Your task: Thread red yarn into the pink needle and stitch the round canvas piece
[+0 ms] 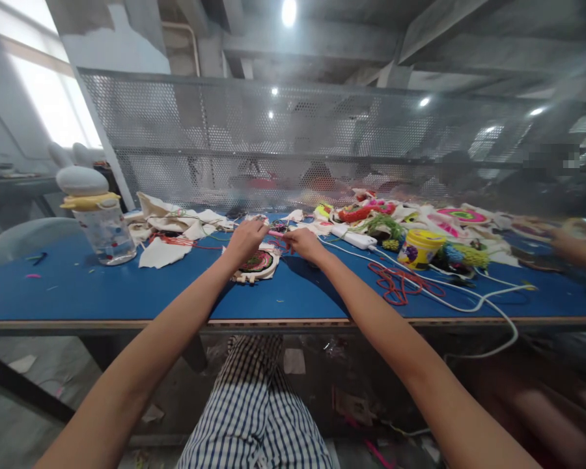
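Observation:
Above the blue table, my left hand [247, 238] and my right hand [305, 243] meet at a thin pink pen-like tool [276, 233]. Each hand's fingers are closed on one end of it; the fingertips are small and partly hidden. Beneath my left hand lies a round embroidery hoop [256, 262] with fabric worked in rings of pink, dark and green yarn. My left hand and wrist cover part of the hoop. A reddish strand of yarn [287, 245] hangs close to my right fingers.
On the left stands a water bottle [105, 228] beside white cloth scraps [163, 253]. To the right are a power strip [354, 237], white cable [461, 306], red yarn [395, 283], a yellow tub [420, 249] and piled yarn pieces. Another person's hand [573, 246] works at far right.

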A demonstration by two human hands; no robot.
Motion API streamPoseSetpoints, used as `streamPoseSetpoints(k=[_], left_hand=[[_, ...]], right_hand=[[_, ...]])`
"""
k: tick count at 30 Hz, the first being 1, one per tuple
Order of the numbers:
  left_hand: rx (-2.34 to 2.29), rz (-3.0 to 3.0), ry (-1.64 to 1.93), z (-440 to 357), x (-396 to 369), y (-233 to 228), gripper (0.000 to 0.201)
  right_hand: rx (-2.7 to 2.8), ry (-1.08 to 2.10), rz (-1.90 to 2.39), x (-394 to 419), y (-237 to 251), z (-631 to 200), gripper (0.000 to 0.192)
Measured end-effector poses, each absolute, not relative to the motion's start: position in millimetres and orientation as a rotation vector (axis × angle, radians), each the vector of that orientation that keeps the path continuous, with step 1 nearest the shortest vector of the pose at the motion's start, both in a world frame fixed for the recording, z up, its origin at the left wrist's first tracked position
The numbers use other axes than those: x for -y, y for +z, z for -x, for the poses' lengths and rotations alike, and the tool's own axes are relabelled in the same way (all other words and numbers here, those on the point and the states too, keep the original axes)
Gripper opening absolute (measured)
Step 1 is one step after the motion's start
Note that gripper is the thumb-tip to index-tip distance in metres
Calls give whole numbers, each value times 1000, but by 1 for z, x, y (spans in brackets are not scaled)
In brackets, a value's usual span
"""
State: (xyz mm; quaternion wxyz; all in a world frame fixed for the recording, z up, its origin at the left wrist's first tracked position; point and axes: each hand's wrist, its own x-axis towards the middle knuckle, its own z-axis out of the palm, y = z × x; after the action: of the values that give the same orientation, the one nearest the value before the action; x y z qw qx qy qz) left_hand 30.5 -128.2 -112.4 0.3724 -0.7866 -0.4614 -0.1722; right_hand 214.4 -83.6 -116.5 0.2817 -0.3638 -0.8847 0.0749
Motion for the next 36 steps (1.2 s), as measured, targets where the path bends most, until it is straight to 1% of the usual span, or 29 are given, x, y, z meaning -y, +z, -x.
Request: streamPoseSetpoints(k=[8,14,20,24,28,32,36], left_hand=[[1193,2012,-393,-32,124,-114,18],[1195,1995,-392,-31,120,-118,17],[1146,2025,-371,-29,119,-118,14],[1110,1993,-383,-27,123,-111,14],[1032,1980,-355,-25,127,-110,13],[1004,1975,-347,-29,130,-116,13],[1009,1992,-365,-32,132,-117,14]], right_hand=[[2341,127,1017,78,-108,-226,20],[2333,151,997,80,-111,-222,26],[2262,154,1021,83,-117,-212,24],[2255,158,997,87,-112,-217,22],[2282,172,951,89,-108,-228,17],[2256,201,953,88,-116,-225,20],[2273,309,961,85,-122,-221,17]])
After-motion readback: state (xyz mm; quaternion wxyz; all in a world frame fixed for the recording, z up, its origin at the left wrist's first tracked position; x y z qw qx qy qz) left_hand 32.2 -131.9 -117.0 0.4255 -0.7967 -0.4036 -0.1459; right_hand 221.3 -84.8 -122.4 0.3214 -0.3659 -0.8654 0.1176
